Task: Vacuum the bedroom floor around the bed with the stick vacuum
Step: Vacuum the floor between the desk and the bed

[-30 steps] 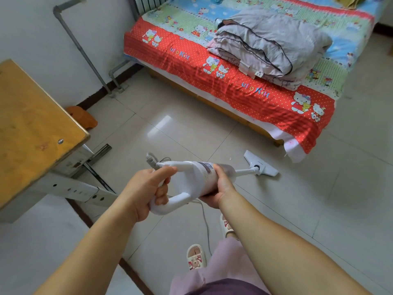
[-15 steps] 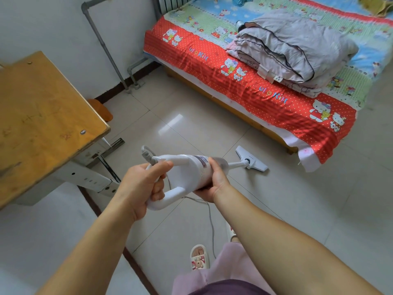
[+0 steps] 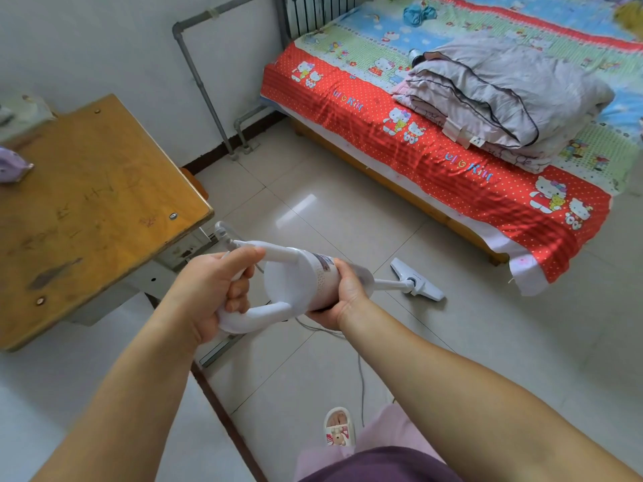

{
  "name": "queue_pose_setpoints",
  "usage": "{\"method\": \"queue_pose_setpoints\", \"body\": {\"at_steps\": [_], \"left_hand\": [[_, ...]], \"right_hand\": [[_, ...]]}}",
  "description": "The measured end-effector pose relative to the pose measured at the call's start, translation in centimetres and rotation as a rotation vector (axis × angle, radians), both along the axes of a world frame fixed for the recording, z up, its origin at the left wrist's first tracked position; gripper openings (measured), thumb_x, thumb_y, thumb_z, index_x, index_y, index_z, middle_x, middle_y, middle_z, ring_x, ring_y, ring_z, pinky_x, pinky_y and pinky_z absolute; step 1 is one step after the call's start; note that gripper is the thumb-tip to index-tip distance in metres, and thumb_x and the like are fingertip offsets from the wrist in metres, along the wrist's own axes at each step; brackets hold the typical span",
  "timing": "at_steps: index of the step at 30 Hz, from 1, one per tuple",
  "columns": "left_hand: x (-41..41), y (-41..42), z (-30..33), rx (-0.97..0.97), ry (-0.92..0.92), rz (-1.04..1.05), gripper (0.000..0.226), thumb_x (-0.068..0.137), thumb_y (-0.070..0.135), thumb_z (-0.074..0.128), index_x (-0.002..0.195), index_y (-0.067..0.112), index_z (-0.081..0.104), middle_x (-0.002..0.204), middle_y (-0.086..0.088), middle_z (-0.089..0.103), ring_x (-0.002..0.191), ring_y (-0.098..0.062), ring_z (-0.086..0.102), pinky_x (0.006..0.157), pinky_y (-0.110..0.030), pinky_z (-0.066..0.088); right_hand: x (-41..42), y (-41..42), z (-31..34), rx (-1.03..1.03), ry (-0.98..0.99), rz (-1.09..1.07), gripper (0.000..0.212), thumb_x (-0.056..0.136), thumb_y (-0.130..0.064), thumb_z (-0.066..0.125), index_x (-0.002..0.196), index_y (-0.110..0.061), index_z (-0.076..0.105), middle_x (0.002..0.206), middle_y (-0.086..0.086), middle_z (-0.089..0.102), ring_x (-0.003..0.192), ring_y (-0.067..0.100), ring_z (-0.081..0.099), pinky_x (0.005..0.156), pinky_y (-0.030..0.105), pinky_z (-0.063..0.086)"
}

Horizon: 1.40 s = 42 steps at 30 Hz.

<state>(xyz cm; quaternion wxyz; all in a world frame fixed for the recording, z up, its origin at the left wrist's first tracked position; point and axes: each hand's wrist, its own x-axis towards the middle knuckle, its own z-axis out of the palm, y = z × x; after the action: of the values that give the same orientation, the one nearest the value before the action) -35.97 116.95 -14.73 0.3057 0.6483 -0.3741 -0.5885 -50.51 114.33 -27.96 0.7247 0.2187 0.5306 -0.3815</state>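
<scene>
White plastic stick vacuum point(image 3: 306, 283) looks light, stiff; left hand point(image 3: 212, 290) fingers curled round loop handle; right hand point(image 3: 348, 293) fingers clamped under body; floor head point(image 3: 417, 285) on floor near bed point(image 3: 435, 161).

Printed along the red polka-dot border of the bed sheet point(image 3: 435, 147): a repeating cartoon-cat logo in blue and yellow letters, legible only in part, roughly "ello Kitty", seen near the bed's head end and again toward its foot end. On the stick vacuum point(image 3: 313, 283): a small dark label on the white body, too blurred to read. On the folded quilt point(image 3: 504, 95): a small white tag with one dark mark, perhaps the letter "A".
</scene>
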Motion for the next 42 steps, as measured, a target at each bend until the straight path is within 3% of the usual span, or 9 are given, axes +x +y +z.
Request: {"method": "queue_pose_setpoints", "body": {"at_steps": [6,15,22,25,29,32,35,39,42], "left_hand": [[3.0,0.2,0.8,0.029,-0.015,0.005,0.031,0.09,0.025,0.056,0.065,0.009,0.048,0.034,0.005,0.032,0.026,-0.007,0.028,0.038,-0.016,0.032],[3.3,0.1,-0.5,0.111,0.051,0.014,0.031,0.09,0.027,0.056,0.066,0.01,0.047,0.033,0.005,0.033,0.026,-0.008,0.029,0.044,-0.021,0.033],[-1.7,0.7,-4.0,0.207,0.233,0.074,0.029,0.089,0.026,0.059,0.067,0.012,0.047,0.038,0.003,0.035,0.029,-0.011,0.03,0.049,-0.023,0.028],[-4.0,0.9,-5.9,0.245,0.296,0.136,0.029,0.089,0.026,0.06,0.066,0.013,0.047,0.038,0.003,0.035,0.029,-0.011,0.03,0.042,-0.019,0.03],[-6.4,1.7,-7.6,0.286,0.35,0.198,0.03,0.09,0.024,0.058,0.064,0.015,0.045,0.036,0.004,0.033,0.029,-0.01,0.031,0.049,-0.024,0.028],[-7.8,2.2,-8.1,0.294,0.345,0.185,0.029,0.09,0.021,0.056,0.065,0.015,0.045,0.036,0.004,0.034,0.029,-0.01,0.032,0.049,-0.023,0.027],[-9.0,2.3,-8.1,0.273,0.308,0.132,0.029,0.09,0.021,0.057,0.065,0.013,0.044,0.035,0.004,0.033,0.028,-0.011,0.03,0.047,-0.024,0.026],[-9.5,2.3,-7.6,0.251,0.285,0.094,0.029,0.09,0.021,0.058,0.066,0.013,0.045,0.034,0.004,0.033,0.028,-0.011,0.028,0.045,-0.022,0.026],[-8.9,1.9,-6.8,0.22,0.254,0.046,0.028,0.089,0.022,0.059,0.066,0.012,0.047,0.037,0.004,0.034,0.032,-0.011,0.028,0.042,-0.022,0.028]], "right_hand": [[3.2,0.7,0.3,0.024,-0.024,0.034,0.058,0.061,-0.045,0.079,0.111,-0.022,0.062,0.104,0.004,0.07,0.091,0.029,0.067,0.077,0.044,0.057],[3.1,1.1,-0.4,0.034,0.02,0.036,0.061,0.062,-0.049,0.082,0.11,-0.017,0.06,0.105,0.01,0.068,0.092,0.032,0.067,0.081,0.048,0.057],[-1.4,1.3,-1.9,0.03,0.131,-0.031,0.061,0.066,-0.053,0.078,0.111,-0.016,0.062,0.095,0.006,0.071,0.077,0.026,0.068,0.061,0.037,0.057],[-3.5,1.9,-2.6,0.015,0.189,-0.072,0.062,0.069,-0.051,0.078,0.115,-0.013,0.061,0.092,0.007,0.069,0.075,0.023,0.067,0.054,0.034,0.055],[-5.8,3.1,-3.5,-0.009,0.264,-0.114,0.062,0.074,-0.044,0.077,0.12,-0.008,0.057,0.114,0.01,0.065,0.082,0.025,0.066,0.066,0.036,0.058],[-7.4,4.3,-4.1,-0.04,0.261,-0.147,0.056,0.081,-0.039,0.073,0.121,-0.002,0.056,0.095,0.013,0.064,0.078,0.027,0.065,0.083,0.038,0.056],[-8.4,5.0,-4.2,-0.056,0.265,-0.148,0.053,0.086,-0.034,0.068,0.123,0.001,0.055,0.099,0.016,0.064,0.079,0.027,0.065,0.086,0.038,0.054],[-9.0,5.1,-4.2,-0.06,0.318,-0.113,0.052,0.086,-0.038,0.068,0.119,0.0,0.055,0.123,0.017,0.061,0.1,0.03,0.064,0.095,0.04,0.053],[-9.2,5.1,-4.4,-0.053,0.331,-0.059,0.054,0.083,-0.043,0.069,0.112,-0.002,0.051,0.119,0.018,0.06,0.096,0.029,0.062,0.094,0.039,0.053]]}}
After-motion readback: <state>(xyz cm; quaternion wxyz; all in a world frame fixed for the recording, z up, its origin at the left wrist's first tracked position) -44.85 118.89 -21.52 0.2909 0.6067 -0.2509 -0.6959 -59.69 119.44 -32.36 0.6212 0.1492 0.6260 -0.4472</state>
